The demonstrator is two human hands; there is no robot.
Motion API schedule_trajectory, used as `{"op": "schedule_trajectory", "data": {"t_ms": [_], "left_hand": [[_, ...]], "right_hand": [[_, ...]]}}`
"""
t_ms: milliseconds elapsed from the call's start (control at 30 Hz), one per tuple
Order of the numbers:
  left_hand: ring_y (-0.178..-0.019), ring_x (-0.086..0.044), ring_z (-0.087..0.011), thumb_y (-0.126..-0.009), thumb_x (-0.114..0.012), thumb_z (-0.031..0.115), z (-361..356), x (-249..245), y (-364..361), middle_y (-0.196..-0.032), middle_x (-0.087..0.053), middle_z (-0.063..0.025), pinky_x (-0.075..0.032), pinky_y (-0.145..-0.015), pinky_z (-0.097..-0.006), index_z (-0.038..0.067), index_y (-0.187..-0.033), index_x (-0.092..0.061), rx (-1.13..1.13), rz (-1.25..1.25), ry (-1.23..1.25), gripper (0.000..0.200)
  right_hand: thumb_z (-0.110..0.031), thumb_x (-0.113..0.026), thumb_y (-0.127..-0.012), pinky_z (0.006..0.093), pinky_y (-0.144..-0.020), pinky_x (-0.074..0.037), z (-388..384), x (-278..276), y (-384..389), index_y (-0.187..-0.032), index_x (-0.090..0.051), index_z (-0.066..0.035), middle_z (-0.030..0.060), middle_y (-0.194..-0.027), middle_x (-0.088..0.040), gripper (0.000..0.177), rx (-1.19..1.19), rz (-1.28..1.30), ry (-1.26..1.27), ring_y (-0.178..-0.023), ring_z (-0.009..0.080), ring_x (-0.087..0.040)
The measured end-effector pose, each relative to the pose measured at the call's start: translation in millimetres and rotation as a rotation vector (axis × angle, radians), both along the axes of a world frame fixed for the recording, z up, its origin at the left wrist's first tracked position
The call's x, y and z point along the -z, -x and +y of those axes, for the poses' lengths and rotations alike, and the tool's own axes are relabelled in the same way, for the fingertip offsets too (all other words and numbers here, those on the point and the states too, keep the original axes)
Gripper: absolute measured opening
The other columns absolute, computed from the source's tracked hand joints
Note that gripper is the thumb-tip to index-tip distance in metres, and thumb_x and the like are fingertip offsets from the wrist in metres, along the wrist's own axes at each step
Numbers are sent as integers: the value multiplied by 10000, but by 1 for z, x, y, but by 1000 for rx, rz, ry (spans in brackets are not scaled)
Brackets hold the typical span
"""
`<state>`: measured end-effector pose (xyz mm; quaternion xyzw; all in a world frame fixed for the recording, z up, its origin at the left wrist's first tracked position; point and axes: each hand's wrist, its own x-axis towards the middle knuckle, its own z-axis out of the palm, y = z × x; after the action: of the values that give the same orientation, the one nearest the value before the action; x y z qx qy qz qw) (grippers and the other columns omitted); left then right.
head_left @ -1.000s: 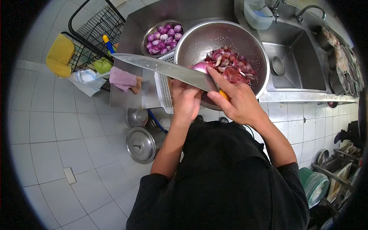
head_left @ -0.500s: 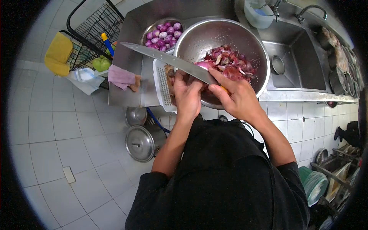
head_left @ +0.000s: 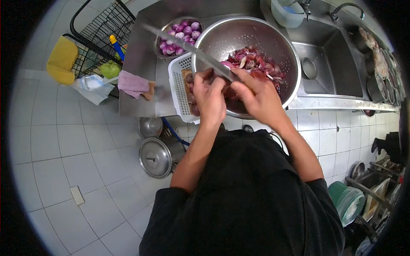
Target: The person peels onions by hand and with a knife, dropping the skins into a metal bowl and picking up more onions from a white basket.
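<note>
My right hand point(head_left: 261, 94) is closed on a large kitchen knife point(head_left: 198, 53), its yellowish handle mostly hidden in the grip. The blade points to the upper left and is blurred. Under the blade, the fingers of my left hand point(head_left: 210, 96) curl around a red onion point(head_left: 228, 65), of which only a pink part shows. Both hands are over the near rim of a large steel colander point(head_left: 209, 38), which holds a heap of red onion skins point(head_left: 256, 62). Peeled red onions point(head_left: 186, 30) fill a steel bowl behind the blade.
A white plastic basket point(head_left: 177, 87) with unpeeled onions stands left of the colander. A sink point(head_left: 329, 59) lies to the right. At the left are a pink cloth point(head_left: 132, 83) and a black wire rack point(head_left: 102, 27). Lidded steel pot point(head_left: 156, 158) stands on the floor below.
The knife's blade has tilted, its tip rising slightly and moving a little right, and it now looks blurred. Both hands stay at the colander's near rim.
</note>
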<state>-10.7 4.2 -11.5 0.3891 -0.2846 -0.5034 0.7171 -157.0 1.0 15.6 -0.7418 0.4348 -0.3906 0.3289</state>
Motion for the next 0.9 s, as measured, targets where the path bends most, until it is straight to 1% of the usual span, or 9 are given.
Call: {"op": "schedule_trajectory", "data": {"t_ms": [100, 200, 233, 333, 500, 600, 733, 800, 900], "left_hand": [[-1020, -626, -230, -876, -546, -70, 2, 1, -10, -1104, -613, -146, -549, -886, -403, 2, -1176, -460, 94, -2, -28, 321], [-1033, -620, -256, -860, -522, -65, 3, 2, -17, -1135, -592, -169, -543, -931, -454, 3, -1161, -451, 176, -40, -57, 316], [-1038, -619, -261, -855, -522, -60, 2, 3, -21, -1145, -586, -174, -540, -936, -461, 4, -1164, -448, 204, -39, -55, 324], [-1072, -612, -293, -837, -528, -50, 4, 3, -24, -1183, -570, -190, -531, -960, -484, 10, -1176, -440, 227, 18, -60, 355], [-1158, -586, -346, -861, -556, 6, 10, 7, -45, -1252, -557, -201, -488, -1032, -526, 33, -1221, -435, 258, 119, 8, 381], [-1151, -590, -321, -868, -521, -53, 9, 2, -38, -1255, -564, -177, -497, -1008, -518, 40, -1248, -423, 265, 240, -73, 403], [-1158, -595, -331, -888, -551, 45, 4, -3, -30, -1269, -574, -190, -499, -1010, -450, 24, -1329, -433, 313, 340, -98, 457], [-1128, -616, -307, -920, -552, 86, 4, -1, -30, -1257, -596, -182, -513, -978, -401, 13, -1341, -451, 326, 325, -87, 439], [-1092, -628, -272, -940, -557, 98, 4, -4, -28, -1227, -613, -156, -524, -948, -381, 12, -1319, -482, 336, 290, -96, 396]], "right_hand": [[-393, -571, -980, 368, -491, -453, -10, -1, 10, -1235, -657, -63, 91, -608, -632, 425, -168, -318, -337, -468, 220, -572], [-414, -540, -1005, 277, -430, -385, -13, -7, 21, -1124, -701, -47, 21, -603, -576, 418, -239, -427, -687, -469, 86, -492], [-427, -526, -1010, 227, -397, -318, -15, -13, 26, -936, -684, -53, 7, -571, -508, 412, -237, -344, -807, -440, 66, -436], [-448, -521, -1006, 241, -379, -321, -18, -24, 28, -830, -601, -62, 14, -577, -509, 431, -257, -473, -934, -424, 82, -431], [-518, -479, -1003, 225, -369, -310, -48, -16, 52, -824, -519, -98, -5, -573, -457, 458, -100, -707, -899, -405, 81, -398], [-517, -472, -1006, 227, -349, -325, -61, -13, 57, -805, -513, -89, 3, -564, -485, 475, -38, -519, -886, -378, 82, -411], [-495, -466, -1014, 233, -336, -313, -53, -10, 47, -783, -508, -91, 4, -547, -475, 466, -17, -496, -945, -363, 77, -394], [-455, -469, -1020, 272, -518, -492, -54, -4, 55, -960, -616, -4, 72, -653, -616, 478, -107, -381, -907, -528, 173, -596], [-397, -486, -1018, 327, -832, -492, -41, 5, 43, -1247, -572, 14, 150, -886, -705, 478, -3, -205, -439, -877, 272, -670]]}}
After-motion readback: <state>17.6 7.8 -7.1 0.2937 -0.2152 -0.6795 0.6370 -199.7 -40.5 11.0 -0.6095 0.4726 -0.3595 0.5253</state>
